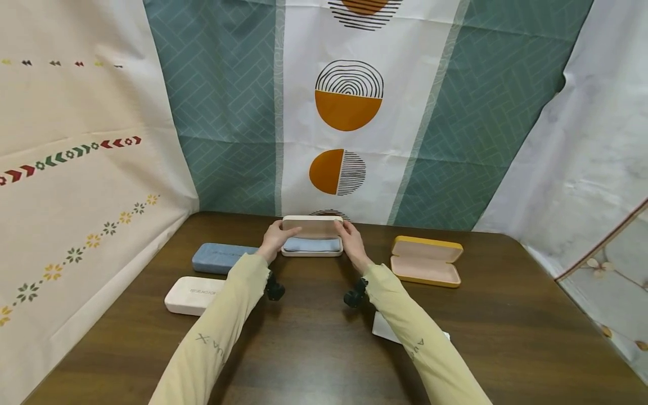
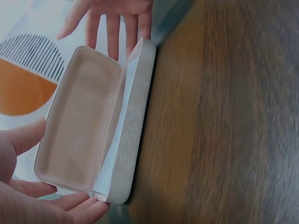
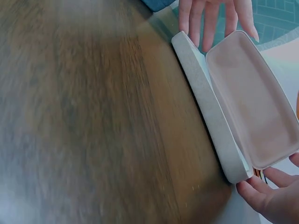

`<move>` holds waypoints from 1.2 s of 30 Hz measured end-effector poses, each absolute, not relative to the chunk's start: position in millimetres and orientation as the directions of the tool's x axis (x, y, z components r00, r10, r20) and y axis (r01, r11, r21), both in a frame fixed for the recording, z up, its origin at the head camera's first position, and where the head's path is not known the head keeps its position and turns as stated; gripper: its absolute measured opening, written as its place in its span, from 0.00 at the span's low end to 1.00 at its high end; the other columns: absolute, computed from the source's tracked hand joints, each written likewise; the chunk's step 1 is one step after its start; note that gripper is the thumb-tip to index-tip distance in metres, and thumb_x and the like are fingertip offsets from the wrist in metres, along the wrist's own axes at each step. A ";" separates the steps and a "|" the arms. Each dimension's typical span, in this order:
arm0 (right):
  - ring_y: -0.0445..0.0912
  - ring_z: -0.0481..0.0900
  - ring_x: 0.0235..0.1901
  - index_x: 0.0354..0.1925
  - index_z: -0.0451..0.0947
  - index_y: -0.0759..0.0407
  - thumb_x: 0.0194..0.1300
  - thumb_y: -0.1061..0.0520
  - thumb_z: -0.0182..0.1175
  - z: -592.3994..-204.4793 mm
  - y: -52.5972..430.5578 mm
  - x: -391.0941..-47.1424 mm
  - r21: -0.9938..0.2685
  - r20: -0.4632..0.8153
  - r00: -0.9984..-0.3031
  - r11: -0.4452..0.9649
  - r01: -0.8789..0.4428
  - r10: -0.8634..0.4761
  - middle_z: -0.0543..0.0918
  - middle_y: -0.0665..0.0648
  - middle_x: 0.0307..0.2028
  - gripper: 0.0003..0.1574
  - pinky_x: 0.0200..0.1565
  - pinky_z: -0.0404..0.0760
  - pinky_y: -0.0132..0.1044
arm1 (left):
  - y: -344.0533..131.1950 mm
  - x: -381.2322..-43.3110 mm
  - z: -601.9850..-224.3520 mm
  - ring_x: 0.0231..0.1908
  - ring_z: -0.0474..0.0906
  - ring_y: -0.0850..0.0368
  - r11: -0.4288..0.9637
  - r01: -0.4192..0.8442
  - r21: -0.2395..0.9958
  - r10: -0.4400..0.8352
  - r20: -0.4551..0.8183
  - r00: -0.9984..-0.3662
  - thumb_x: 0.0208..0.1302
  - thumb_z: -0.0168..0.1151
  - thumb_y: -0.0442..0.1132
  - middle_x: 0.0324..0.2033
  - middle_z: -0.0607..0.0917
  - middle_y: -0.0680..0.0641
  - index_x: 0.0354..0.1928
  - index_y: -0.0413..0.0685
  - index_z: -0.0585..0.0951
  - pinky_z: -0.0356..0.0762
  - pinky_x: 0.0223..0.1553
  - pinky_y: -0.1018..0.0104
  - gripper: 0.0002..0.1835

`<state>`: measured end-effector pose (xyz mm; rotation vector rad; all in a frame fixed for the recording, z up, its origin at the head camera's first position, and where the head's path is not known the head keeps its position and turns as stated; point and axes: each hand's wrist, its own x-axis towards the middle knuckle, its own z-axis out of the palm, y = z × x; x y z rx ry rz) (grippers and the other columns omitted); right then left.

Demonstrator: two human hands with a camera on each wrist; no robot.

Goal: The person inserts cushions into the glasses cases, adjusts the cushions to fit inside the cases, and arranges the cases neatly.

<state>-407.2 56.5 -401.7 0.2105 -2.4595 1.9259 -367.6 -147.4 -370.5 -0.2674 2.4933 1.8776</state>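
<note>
At the back of the table stands an open glasses case, pale outside with a beige-pink lining, its lid tilted up. A folded light-blue cloth lies in its base. My left hand is at the case's left end and my right hand at its right end. Straight fingers touch the end of the case in the left wrist view, the thumb at the lid's edge. The right wrist view has the right hand's fingertips against the other end.
To the left lie a blue closed case and a white closed case, partly behind the left sleeve. On the right a yellow case stands open. A white item is partly under the right sleeve. A patterned curtain hangs behind the table.
</note>
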 end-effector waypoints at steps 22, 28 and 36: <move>0.57 0.65 0.55 0.64 0.55 0.69 0.63 0.32 0.43 -390.8 81.0 -414.4 -0.964 -0.199 -0.969 0.209 0.167 -0.148 0.63 0.66 0.60 0.49 0.49 0.69 0.48 | -137.7 -375.3 -374.7 0.45 0.60 0.49 0.181 -0.300 0.937 -0.119 -0.282 -0.952 0.61 0.49 0.62 0.61 0.54 0.38 0.68 0.36 0.43 0.64 0.41 0.56 0.47; 0.59 0.64 0.54 0.65 0.53 0.68 0.61 0.29 0.42 -381.9 82.9 -419.4 -0.938 -0.287 -0.942 0.252 0.239 -0.172 0.62 0.67 0.60 0.52 0.50 0.68 0.49 | -136.3 -381.4 -373.9 0.58 0.55 0.45 0.139 -0.331 0.933 -0.130 -0.314 -0.940 0.61 0.47 0.64 0.64 0.51 0.38 0.68 0.37 0.42 0.61 0.52 0.49 0.48; 0.55 0.66 0.50 0.65 0.51 0.67 0.57 0.29 0.49 -382.6 77.9 -419.9 -0.929 -0.279 -0.951 0.289 0.231 -0.136 0.63 0.64 0.58 0.55 0.47 0.70 0.47 | -128.8 -386.6 -381.3 0.61 0.53 0.41 0.288 -0.259 0.922 -0.214 -0.202 -0.956 0.61 0.47 0.63 0.63 0.55 0.34 0.66 0.31 0.51 0.56 0.56 0.50 0.46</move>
